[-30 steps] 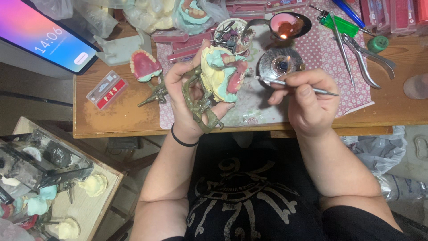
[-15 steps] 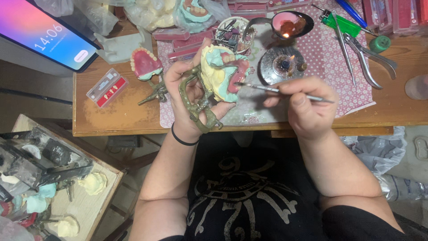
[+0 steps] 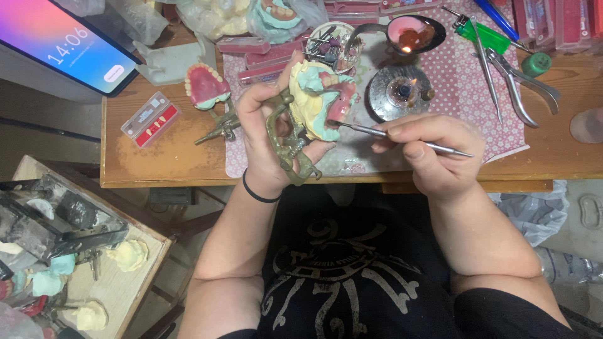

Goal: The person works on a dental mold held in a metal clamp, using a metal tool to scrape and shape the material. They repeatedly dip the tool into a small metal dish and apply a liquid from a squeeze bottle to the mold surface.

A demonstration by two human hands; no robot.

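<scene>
Head view, looking down over a wooden workbench (image 3: 157, 157). Left hand (image 3: 267, 135) wrapped around a brass dental articulator (image 3: 286, 147) carrying plaster casts with pink wax denture bases (image 3: 320, 100), held up just above the bench edge, over the dotted pink cloth (image 3: 465, 100). Right hand (image 3: 433, 150) pinched pen-fashion around a slim metal wax-carving instrument (image 3: 402, 139), tip touching the pink wax at the model's right side.

Likely handling: articulator stiff and fairly heavy for its bulk — best gripped by the metal frame, as now, never by the casts. Plaster brittle, prone to chipping if knocked; wax soft, easily dented by fingers and softer still near heat. Instrument rigid, thin, probably slippery — best held close to the working end for control.

Lit spirit lamp (image 3: 402, 91) just behind the model, a spoon of melted pink wax (image 3: 411, 34) beyond it, pliers (image 3: 521, 78) to the right, another wax denture setup (image 3: 204, 85) to the left.
</scene>
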